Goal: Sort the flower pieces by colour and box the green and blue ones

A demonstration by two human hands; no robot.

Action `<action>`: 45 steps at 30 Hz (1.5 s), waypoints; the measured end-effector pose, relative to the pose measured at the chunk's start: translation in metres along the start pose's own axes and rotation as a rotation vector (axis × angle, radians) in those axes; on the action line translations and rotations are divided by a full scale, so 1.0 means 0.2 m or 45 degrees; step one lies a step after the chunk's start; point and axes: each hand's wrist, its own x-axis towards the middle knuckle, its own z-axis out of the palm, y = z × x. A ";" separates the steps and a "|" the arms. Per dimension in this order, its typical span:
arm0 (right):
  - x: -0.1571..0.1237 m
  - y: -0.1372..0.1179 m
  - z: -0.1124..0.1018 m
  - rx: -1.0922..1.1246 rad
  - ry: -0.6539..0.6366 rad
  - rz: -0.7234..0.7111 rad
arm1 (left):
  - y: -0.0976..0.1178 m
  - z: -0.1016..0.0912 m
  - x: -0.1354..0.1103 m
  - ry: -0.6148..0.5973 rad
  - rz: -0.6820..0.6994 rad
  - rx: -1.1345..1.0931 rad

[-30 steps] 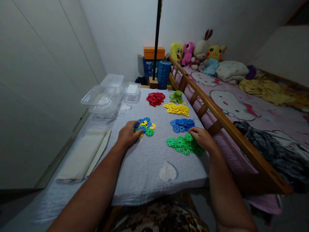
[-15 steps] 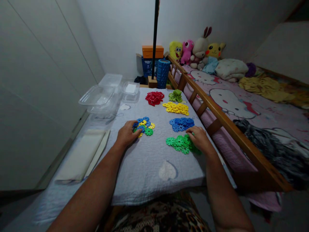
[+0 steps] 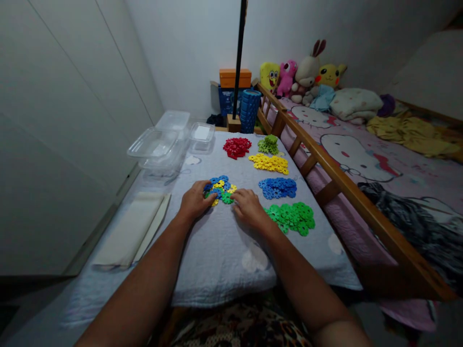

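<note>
Watching through the head cam from my end: biggest change is the right hand [image 3: 249, 208], which has come off the green pile [image 3: 292, 218] near the right edge of the worktop [image 3: 213, 255] and gone over to the mixed pile [image 3: 221, 184] mid-worktop. So both hands are now at that pile, and the green one sits untouched. Left hand [image 3: 195, 198] hasn't really budged: half open, curved round the pile's left side, thumb and index apart. The right's fingertips are bunched together by a green disc [image 3: 227, 198] on the pile's right side, but I honestly can't tell if they've got hold of anything.

The mixed pile itself is flat, notched, flower-shaped discs in blue, yellow and green, overlapping every which way. The blue pile [image 3: 278, 188] along the right edge looks way tidier, all one colour.
</note>
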 end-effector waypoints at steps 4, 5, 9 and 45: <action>0.02 -0.02 0.11 -0.049 0.042 0.027 | 0.01 -0.01 0.00 -0.009 0.004 -0.013; 0.02 -0.02 0.12 -0.052 0.046 0.024 | 0.01 -0.01 0.00 -0.010 0.003 -0.015; 0.03 -0.01 0.14 -0.029 0.062 -0.001 | 0.01 -0.01 0.00 -0.014 0.006 -0.008; -0.54 0.60 -0.36 0.031 0.507 0.438 | -0.03 0.00 0.01 -0.024 -0.001 0.047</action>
